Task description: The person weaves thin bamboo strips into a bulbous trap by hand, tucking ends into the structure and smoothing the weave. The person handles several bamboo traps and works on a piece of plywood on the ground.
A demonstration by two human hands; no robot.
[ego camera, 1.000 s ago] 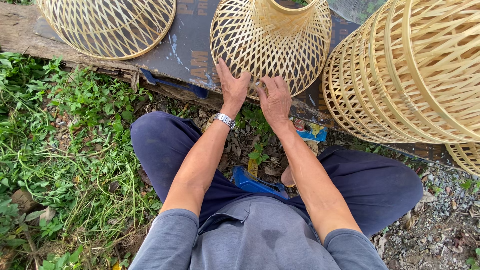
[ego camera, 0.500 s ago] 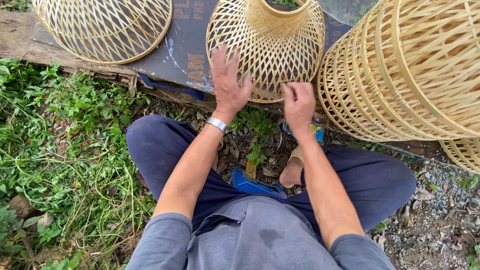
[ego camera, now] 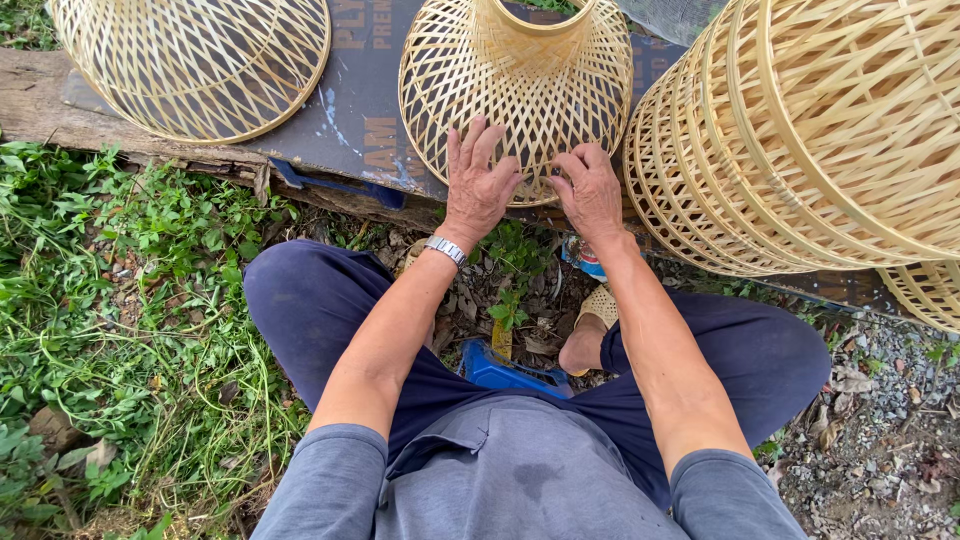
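Under both sets of fingers, woven bamboo basket [ego camera: 520, 90] stands mouth-down on dark board [ego camera: 360, 120]; left hand [ego camera: 478, 185] splayed flat on weave, right hand [ego camera: 590, 190] curled, pinching lower rim; likely rim finishing, next needs steady grip

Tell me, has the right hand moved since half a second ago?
Yes. The right hand went forward, from off the woven bamboo shade back onto its lower rim.

In front of me the woven basket [ego camera: 520, 95] stands on the flat board [ego camera: 360, 110]. My left hand [ego camera: 478, 185] and right hand [ego camera: 588, 190] both rest on its near side. Another basket [ego camera: 190, 60] lies to the left, a stack of baskets [ego camera: 810, 130] to the right. Grass [ego camera: 110, 330] is at my left.
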